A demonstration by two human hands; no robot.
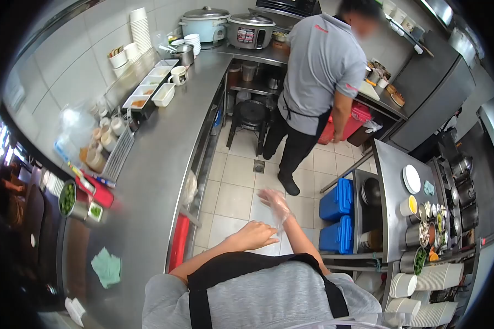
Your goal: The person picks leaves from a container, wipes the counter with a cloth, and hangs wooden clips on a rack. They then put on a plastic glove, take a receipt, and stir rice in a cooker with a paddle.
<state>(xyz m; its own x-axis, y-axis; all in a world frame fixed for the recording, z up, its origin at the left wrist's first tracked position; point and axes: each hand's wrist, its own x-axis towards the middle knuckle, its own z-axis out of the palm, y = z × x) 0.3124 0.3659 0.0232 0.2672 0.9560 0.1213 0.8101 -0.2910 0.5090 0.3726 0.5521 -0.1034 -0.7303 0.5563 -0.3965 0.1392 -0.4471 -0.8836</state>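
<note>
Left hand (247, 237): bare, fingers bent at the right wrist, touching the loose cuff of the clear glove (281, 210); whether they pinch the film cannot be told.
Right hand (275, 203): extended past the left one, fingers spread and somewhat blurred, palm gripping nothing visible.
Glove position: over the right hand, its thin film bunched toward the wrist, above the floor between the counters.
Clothing: grey shirt (258, 293) with black apron straps (200, 308), just below the forearms.
Floor (229, 200): pale tiles, with a square drain (259, 166) beyond the hands.
Co-worker (324, 74): standing ahead in grey shirt and black apron, one arm hanging near a red bag (327, 133).
Left counter (151, 181): steel, carrying a green cloth (106, 267), a pot of chopped greens (67, 198), white tubs in a black rack and a mug (178, 75).
Far corner: two cookers, one light blue (203, 28), one grey (250, 35); a black stool (251, 113) stands lower down.
Right side: two blue bins (336, 198) beside a steel table (388, 164) bearing white plates (411, 179); stacked white bowls (439, 277) sit nearer.
</note>
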